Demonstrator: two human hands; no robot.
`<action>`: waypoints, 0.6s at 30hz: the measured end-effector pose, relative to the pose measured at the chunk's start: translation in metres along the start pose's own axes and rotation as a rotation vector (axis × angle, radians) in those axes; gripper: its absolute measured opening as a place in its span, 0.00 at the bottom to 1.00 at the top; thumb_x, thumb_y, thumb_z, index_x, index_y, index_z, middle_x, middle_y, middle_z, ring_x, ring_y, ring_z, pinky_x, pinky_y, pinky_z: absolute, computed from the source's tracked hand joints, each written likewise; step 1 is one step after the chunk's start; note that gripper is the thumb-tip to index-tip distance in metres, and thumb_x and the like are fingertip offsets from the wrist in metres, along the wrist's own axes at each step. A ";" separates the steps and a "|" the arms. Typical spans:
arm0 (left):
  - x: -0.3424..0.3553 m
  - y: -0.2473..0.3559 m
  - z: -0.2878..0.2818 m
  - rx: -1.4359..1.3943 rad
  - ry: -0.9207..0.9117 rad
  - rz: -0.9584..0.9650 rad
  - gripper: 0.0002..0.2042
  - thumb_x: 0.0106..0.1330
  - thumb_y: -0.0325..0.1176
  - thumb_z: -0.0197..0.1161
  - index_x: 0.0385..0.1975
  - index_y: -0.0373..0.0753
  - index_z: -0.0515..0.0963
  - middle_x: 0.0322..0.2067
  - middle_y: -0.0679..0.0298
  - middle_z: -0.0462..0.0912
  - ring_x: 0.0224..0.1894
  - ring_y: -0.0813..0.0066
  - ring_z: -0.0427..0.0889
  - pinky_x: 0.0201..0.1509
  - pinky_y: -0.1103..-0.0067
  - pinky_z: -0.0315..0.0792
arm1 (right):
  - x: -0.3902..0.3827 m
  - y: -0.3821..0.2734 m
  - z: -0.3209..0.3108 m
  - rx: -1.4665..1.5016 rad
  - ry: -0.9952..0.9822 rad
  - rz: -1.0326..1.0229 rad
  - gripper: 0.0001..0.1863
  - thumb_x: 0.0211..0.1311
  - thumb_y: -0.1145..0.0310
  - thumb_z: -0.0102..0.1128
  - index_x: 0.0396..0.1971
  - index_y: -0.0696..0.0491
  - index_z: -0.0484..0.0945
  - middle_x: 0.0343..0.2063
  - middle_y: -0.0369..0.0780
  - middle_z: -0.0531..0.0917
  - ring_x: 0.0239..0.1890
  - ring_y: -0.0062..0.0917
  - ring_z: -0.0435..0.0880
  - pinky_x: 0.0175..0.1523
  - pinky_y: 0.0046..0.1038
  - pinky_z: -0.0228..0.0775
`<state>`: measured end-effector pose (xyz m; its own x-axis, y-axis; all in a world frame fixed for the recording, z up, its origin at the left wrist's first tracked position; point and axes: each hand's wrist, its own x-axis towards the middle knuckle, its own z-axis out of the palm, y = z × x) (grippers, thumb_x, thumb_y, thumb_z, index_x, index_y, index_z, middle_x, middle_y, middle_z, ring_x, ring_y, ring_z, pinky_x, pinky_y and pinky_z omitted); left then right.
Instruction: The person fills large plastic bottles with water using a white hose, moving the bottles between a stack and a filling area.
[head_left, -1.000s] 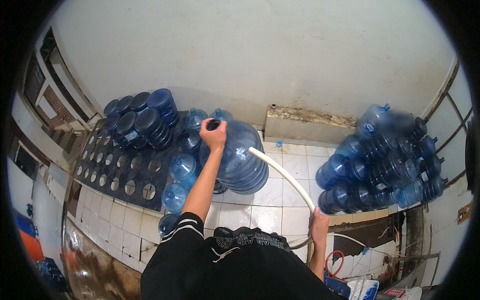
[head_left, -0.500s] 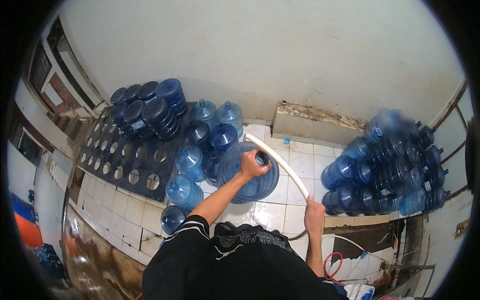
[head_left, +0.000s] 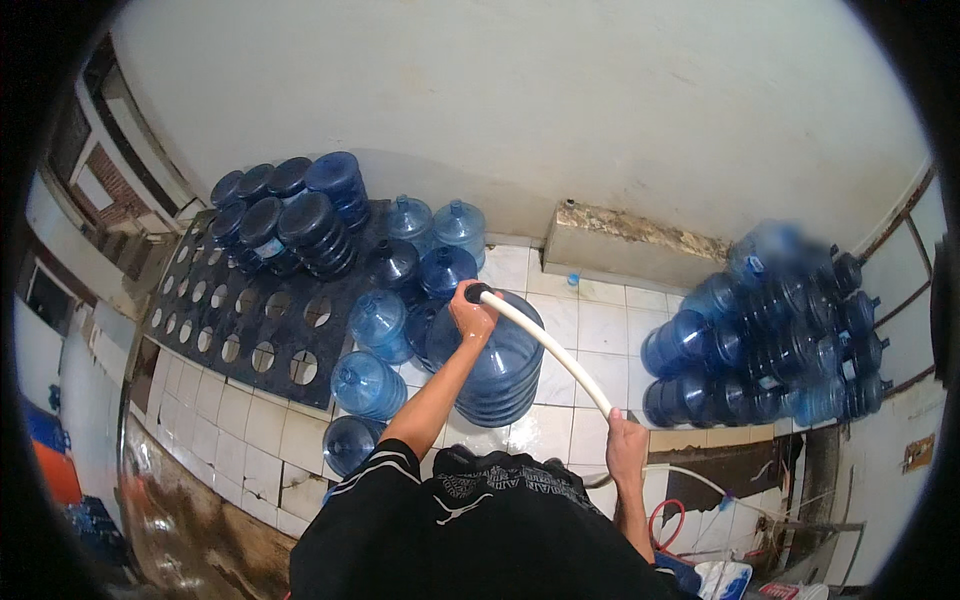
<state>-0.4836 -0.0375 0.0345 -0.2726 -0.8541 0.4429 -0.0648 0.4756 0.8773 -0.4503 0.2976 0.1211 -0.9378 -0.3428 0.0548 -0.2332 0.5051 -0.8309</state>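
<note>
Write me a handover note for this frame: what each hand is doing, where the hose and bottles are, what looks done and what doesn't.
Left hand: closed on the nozzle end of the white flexible hose, at the top of the large blue plastic water bottle standing on the white tiled floor.
Right hand: gripping the same hose lower down.
Nearby: smaller-looking upright blue bottles to the left, stacked bottles at right, a black rack with round holes.
Done: hose brought to the bottle's mouth. Water flow and fill level cannot be seen.

A black rack with round holes, stacked jugs at left, another jug pile at right, a stone ledge.
</note>
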 end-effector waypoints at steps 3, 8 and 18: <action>-0.001 -0.003 -0.004 -0.017 -0.083 -0.036 0.16 0.38 0.33 0.72 0.28 0.37 0.77 0.21 0.59 0.80 0.26 0.65 0.80 0.36 0.74 0.73 | -0.006 -0.011 0.013 -0.004 0.000 0.049 0.31 0.65 0.53 0.49 0.08 0.61 0.60 0.06 0.38 0.54 0.13 0.19 0.53 0.18 0.33 0.45; 0.000 -0.011 0.003 0.057 -0.264 0.053 0.17 0.39 0.34 0.72 0.31 0.36 0.78 0.25 0.55 0.82 0.28 0.65 0.81 0.36 0.73 0.74 | -0.011 -0.024 0.024 -0.083 0.033 0.122 0.31 0.63 0.50 0.50 0.09 0.63 0.68 0.05 0.45 0.61 0.10 0.29 0.59 0.19 0.36 0.52; 0.002 -0.002 0.077 0.317 -0.386 0.009 0.22 0.43 0.44 0.70 0.34 0.35 0.77 0.29 0.48 0.81 0.34 0.48 0.80 0.41 0.65 0.72 | 0.008 0.008 -0.006 -0.086 0.081 0.363 0.31 0.60 0.49 0.51 0.11 0.63 0.74 0.09 0.53 0.69 0.13 0.44 0.70 0.23 0.41 0.60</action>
<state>-0.5575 -0.0240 0.0197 -0.6064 -0.7378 0.2967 -0.3329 0.5744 0.7478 -0.4615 0.3040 0.1182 -0.9799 -0.0674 -0.1880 0.1002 0.6483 -0.7548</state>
